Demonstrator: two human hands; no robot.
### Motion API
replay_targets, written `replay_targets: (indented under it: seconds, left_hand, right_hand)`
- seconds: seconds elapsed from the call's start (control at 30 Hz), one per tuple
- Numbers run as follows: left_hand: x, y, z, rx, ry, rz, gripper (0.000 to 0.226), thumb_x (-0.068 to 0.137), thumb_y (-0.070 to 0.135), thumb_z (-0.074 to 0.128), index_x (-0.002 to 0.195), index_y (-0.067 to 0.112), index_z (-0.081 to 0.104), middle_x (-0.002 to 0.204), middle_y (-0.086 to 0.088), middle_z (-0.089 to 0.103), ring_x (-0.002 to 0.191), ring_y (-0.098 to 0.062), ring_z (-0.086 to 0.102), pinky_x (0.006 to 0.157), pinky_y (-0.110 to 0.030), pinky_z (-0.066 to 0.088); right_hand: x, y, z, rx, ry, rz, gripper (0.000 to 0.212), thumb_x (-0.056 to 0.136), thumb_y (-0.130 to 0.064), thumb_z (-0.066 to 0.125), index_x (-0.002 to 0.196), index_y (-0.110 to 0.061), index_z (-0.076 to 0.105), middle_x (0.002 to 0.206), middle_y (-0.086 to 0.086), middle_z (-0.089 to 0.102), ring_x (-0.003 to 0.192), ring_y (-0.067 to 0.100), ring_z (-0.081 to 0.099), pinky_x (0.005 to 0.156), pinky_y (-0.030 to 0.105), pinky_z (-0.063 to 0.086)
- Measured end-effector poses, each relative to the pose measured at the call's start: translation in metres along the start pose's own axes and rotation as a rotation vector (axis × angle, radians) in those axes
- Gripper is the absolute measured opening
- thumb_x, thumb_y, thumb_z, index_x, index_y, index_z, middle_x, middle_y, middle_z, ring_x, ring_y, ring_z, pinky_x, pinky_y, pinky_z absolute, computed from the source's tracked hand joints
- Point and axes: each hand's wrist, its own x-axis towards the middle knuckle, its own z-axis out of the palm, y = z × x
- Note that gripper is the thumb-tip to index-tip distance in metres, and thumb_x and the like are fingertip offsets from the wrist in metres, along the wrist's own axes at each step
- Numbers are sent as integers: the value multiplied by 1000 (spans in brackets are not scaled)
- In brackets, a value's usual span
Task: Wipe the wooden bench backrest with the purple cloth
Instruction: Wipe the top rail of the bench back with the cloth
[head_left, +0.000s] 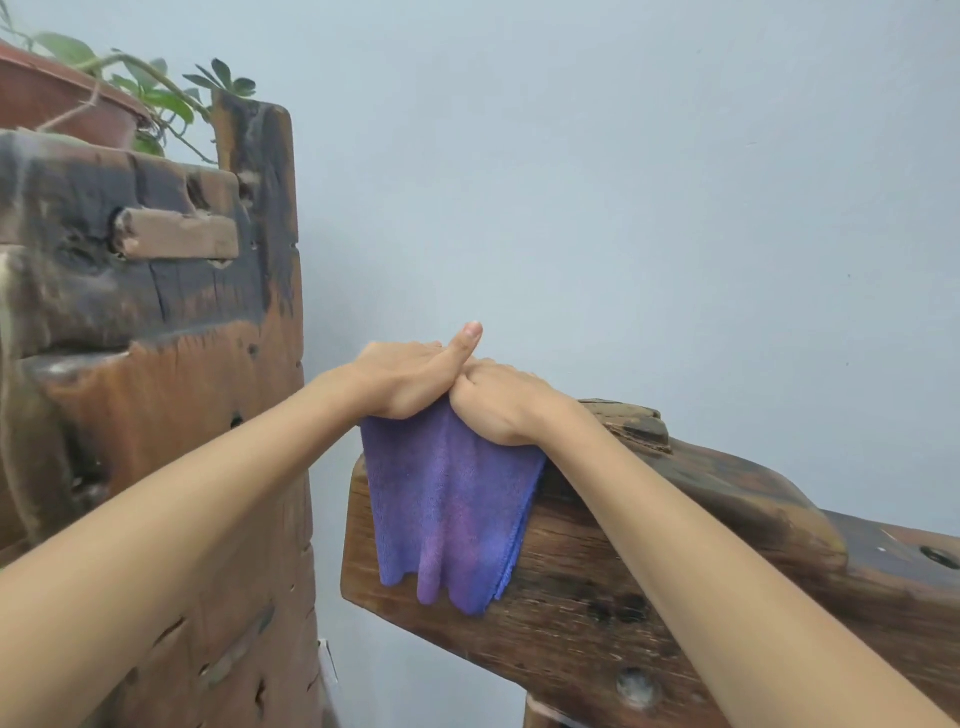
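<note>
Two arms came into the head view from the lower corners, both bare from the frame's edge to the wrists. No sleeve, cuff or glove covered either one. The forearms were slender and smooth, narrowing toward the wrists. No watch, bracelet or band showed at either wrist. The left hand (410, 379) was bare, with no ring on the parts that showed; its thumb carried a short, plain nail without polish. The right hand (501, 402) was likewise bare, knuckles uncovered, and no ring could be seen on it. No mark or tattoo showed on either arm.
</note>
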Motion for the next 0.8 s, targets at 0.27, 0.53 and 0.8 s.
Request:
replay_targets:
  seconds: [0.27,0.53,0.8]
  left_hand:
    - [-26,-18,3,-197,162,-6,65,106,48,2,125,27,60,147,-15,52,141,-32,40,110,-39,29]
    - [-48,-24,31,-17,391,131,75,101,56,1,140,20,55,151,0,51,151,-20,29,118,-40,29]
    - [-45,17,51,289,526,262,72,102,46,9,105,11,72,111,-4,75,110,-24,66,102,-33,34]
  right_hand:
    - [-4,-32,0,-23,40,-116,62,100,-41,16,153,-22,41,155,5,50,138,29,50,111,48,39]
    - [-50,-23,10,-253,277,-240,53,106,-39,23,152,-18,40,156,2,48,139,21,48,99,45,45]
    - [-96,14,17,-384,393,-177,60,107,-40,28,159,-10,33,164,6,37,151,14,34,109,34,42]
